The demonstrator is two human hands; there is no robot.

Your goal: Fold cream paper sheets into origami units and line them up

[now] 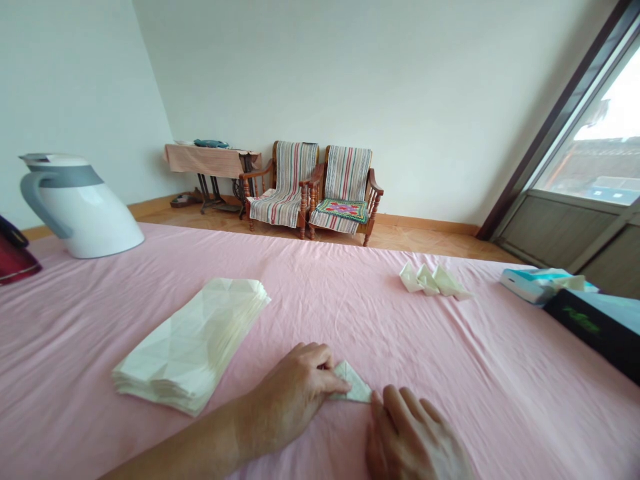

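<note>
A small folded white napkin (354,387) lies on the pink tablecloth (500,387) near the front edge. My left hand (295,393) rests on its left side, fingers curled and pinching the fold. My right hand (410,440) touches the napkin's right corner with its fingertips, fingers held together and pressed down. A thick stack of white paper napkins (193,343) lies just left of my left hand. Three folded napkins (433,280) sit in a row farther back on the right.
A white kettle with a grey handle (80,203) stands at the back left beside a dark red object (15,260). Tissue boxes (545,283) and a dark box (595,330) lie at the right. Two striped wooden chairs (313,190) and a side table stand by the wall.
</note>
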